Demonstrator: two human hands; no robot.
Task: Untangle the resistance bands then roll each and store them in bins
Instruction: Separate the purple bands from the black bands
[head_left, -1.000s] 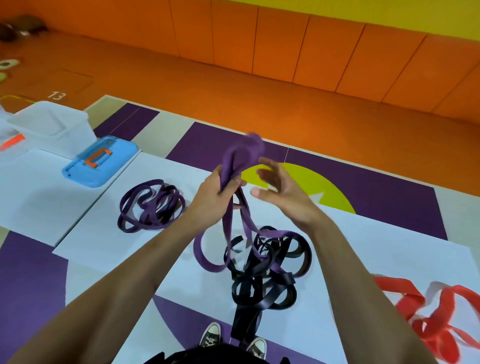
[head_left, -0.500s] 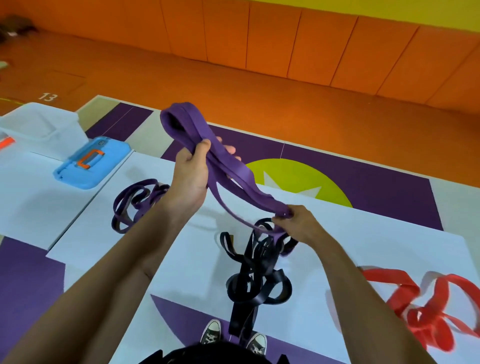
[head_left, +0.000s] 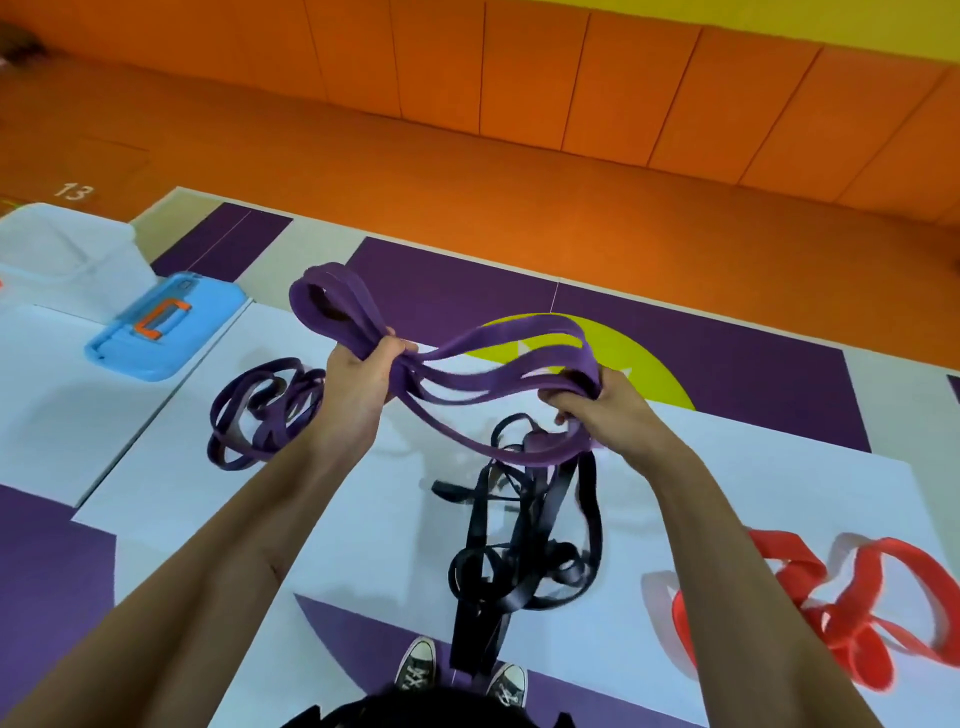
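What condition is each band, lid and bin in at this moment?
held purple band: gathered in loops, lifted
left hand: gripping it
right hand: gripping it
second purple band: tangled, lying
black bands: tangled
red band: tangled
blue lid: off
clear bin: open

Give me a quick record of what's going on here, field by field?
left hand: shut on purple band
right hand: shut on the same band's other end
held band: folded in several strands, stretched between the hands, above the table
black bands: tangled, on the table below the hands
red bands: loose pile, right
second purple pile: left
bin: far left, beside blue lid
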